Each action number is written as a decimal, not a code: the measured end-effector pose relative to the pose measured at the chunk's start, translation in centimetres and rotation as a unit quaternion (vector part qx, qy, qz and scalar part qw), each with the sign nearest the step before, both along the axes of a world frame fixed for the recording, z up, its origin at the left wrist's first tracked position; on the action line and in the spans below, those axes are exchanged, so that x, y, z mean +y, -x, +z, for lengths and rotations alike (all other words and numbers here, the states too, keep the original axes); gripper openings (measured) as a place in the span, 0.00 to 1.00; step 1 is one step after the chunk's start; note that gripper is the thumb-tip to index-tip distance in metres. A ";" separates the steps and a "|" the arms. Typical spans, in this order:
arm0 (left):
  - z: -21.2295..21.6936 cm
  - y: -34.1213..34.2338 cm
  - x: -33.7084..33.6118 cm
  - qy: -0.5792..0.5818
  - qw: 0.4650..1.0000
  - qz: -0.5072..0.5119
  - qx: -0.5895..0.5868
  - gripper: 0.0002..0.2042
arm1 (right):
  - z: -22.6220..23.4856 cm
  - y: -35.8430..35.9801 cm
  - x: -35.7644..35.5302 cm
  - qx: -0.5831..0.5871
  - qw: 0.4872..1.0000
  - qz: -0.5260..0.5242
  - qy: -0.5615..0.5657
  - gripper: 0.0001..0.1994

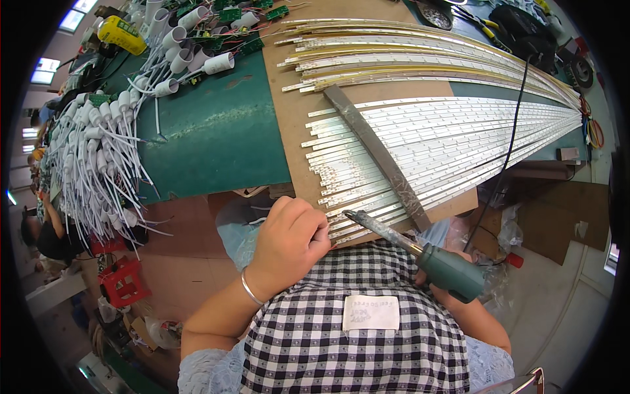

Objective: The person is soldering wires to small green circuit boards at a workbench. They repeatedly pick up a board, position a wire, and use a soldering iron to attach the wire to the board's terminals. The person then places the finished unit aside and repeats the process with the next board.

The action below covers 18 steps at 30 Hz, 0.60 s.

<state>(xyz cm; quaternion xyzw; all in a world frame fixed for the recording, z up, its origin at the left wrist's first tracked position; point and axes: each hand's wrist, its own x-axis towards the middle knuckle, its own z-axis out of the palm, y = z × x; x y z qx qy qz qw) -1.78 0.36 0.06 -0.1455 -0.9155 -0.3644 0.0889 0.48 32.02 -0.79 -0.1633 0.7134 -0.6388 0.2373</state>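
Silver strips (453, 134) fan out rightward from beside the left hand (292, 231).

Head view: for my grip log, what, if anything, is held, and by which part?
Right hand: the soldering iron, by its green handle. Left hand: curled near the white strips; whether it holds anything is hidden.

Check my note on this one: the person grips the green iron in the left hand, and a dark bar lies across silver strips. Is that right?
Not quite: the head view shows the green iron in the right hand, not the left hand. The dark bar does lie across silver strips.
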 end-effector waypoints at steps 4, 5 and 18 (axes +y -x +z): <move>-0.1 0.1 0.1 -0.005 1.000 -0.002 -0.007 0.10 | -0.8 -0.1 0.8 0.073 0.996 0.038 -0.036 0.16; 0.0 0.2 0.0 -0.004 1.000 -0.005 -0.010 0.10 | -0.7 0.0 0.7 0.053 0.997 0.043 -0.021 0.16; 0.4 0.4 0.0 -0.003 1.000 -0.013 -0.025 0.09 | 3.2 1.6 -2.1 -0.249 0.947 -0.029 -0.199 0.15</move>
